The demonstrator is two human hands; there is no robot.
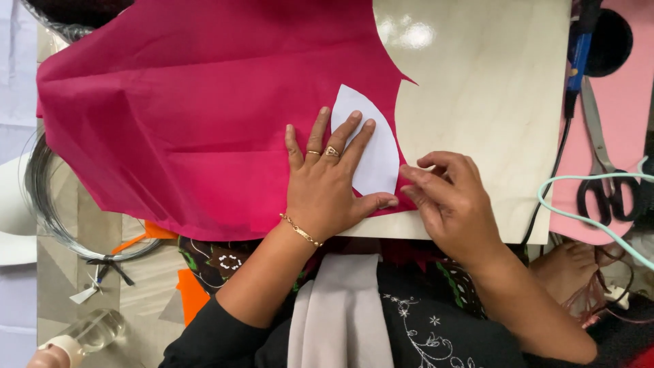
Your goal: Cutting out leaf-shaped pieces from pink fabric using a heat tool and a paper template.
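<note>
Fabric [191, 123] in deep magenta covers the upper left and centre of the frame, spread over a pale wooden board [477, 88] that lies across our lap. Our left hand [327, 184] lies flat on it with the fingers spread, pinning a white leaf-shaped paper template [375, 146] against the cloth at centre frame; it presses down, closing on nothing. Our right hand [446, 197], just right of the template's lower tip, has its fingers curled and thumb and forefinger drawn together at the fabric's edge; whether it pinches anything there we cannot tell. At the right edge, a pair of scissors [603, 170] with black handles rests on a pink sheet [627, 102], crossed by a pale green cord [586, 218]. In the left of the frame sits a coil of wire [48, 211], with orange scraps [191, 293] lower left.
</note>
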